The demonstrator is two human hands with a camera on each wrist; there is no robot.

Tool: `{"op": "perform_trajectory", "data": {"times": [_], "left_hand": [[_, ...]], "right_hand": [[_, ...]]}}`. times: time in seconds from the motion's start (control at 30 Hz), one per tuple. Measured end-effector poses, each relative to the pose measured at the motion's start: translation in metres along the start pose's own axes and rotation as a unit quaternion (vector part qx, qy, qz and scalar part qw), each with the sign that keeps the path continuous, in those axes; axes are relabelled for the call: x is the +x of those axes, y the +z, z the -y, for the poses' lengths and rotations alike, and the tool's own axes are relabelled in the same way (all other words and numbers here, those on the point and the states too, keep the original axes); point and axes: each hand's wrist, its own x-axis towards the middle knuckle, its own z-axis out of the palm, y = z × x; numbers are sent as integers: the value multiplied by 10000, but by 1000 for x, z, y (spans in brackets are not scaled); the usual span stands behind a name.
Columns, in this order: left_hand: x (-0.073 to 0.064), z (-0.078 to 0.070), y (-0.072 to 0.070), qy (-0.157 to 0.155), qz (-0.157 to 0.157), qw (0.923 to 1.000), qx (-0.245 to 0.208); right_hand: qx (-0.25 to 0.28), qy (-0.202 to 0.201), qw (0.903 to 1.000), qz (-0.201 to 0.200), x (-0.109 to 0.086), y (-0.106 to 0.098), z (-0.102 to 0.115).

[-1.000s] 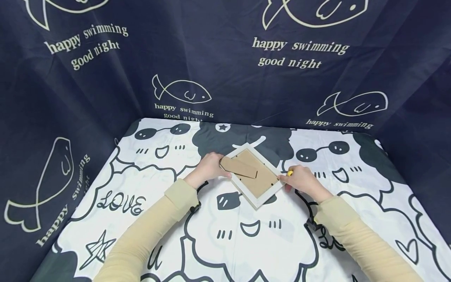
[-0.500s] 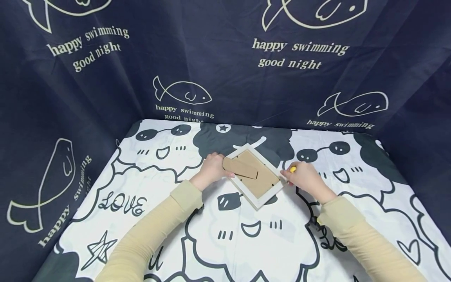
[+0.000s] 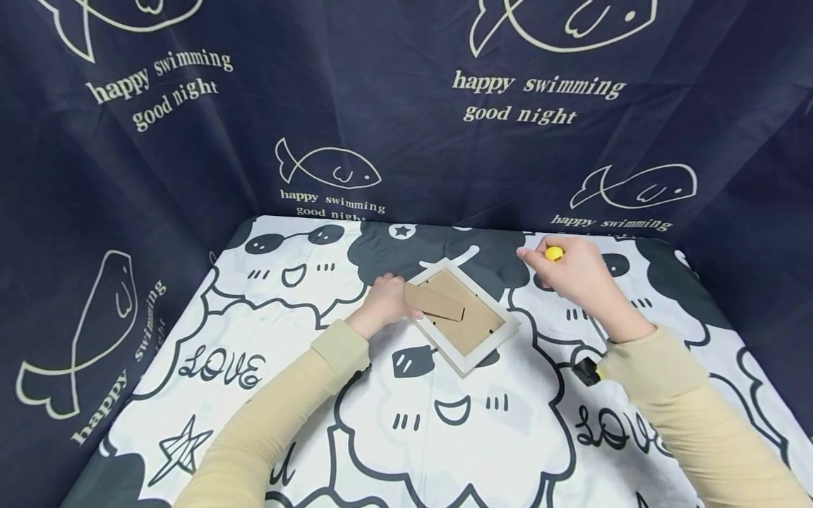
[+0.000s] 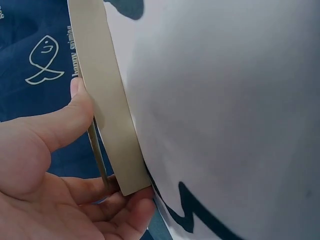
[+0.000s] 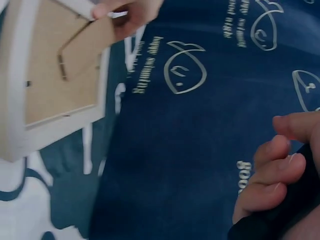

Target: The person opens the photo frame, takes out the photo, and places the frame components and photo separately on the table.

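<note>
A white picture frame [image 3: 473, 337] shows its brown backing board, tilted cornerwise in the middle of the head view. Its brown easel leg [image 3: 435, 302] lies across the back towards the left corner. My left hand [image 3: 384, 303] grips that corner; in the left wrist view the thumb lies along one side of the frame's edge [image 4: 107, 110] and fingers curl at its end. Apart from the frame, to its upper right, my right hand [image 3: 583, 271] holds a handle with a round yellow end [image 3: 555, 253]. The right wrist view shows its black part [image 5: 260, 227] within curled fingers; its tip is hidden.
A white cloth [image 3: 508, 423] with black cartoon drawings covers the table. Dark blue curtains [image 3: 419, 141] printed with fish and lettering stand behind it and on both sides. A black wrist device [image 3: 586, 371] sits at the right cuff.
My right hand has left the frame's right corner and risen up and right, still holding the yellow-ended handle. My left hand and the frame have hardly moved.
</note>
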Motion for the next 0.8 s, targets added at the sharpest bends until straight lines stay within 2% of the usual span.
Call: {"op": "perform_trajectory", "data": {"times": [0.13, 0.23, 0.33, 0.4, 0.43, 0.5, 0.53, 0.63, 0.7, 0.77, 0.8], "left_hand": [[0, -2, -1, -72, 108, 9999, 2], [0, -2, -2, -80, 130, 9999, 1], [1, -2, -2, -90, 119, 9999, 11], [1, -2, -2, -94, 119, 9999, 17], [1, -2, -2, -98, 127, 9999, 13], [1, -3, -2, -103, 138, 9999, 15], [1, -3, -2, -102, 140, 9998, 11], [1, -3, -1, -108, 143, 9998, 10], [1, -3, -1, -120, 131, 9998, 10], [1, -2, -1, -137, 118, 9998, 10], [1, -2, -1, -144, 108, 9998, 7]], "right_hand": [[236, -221, 9977, -587, 1, -10, 8], [614, -482, 9920, -996, 1, -13, 11], [1349, -782, 9812, -1140, -3, -16, 12], [2062, -1026, 9659, -1182, -5, -17, 13], [2594, -1178, 9517, -1143, -6, -16, 14], [3677, -1510, 9113, -1075, -8, -15, 15], [4194, -1690, 8857, -1050, -8, -14, 16], [5566, -2148, 7961, -1013, -9, -11, 19], [6019, -2404, 7533, -1120, -10, -8, 21], [6360, -2650, 7146, -1208, -10, -4, 22], [6480, -2764, 6988, -1244, -11, -1, 22]]}}
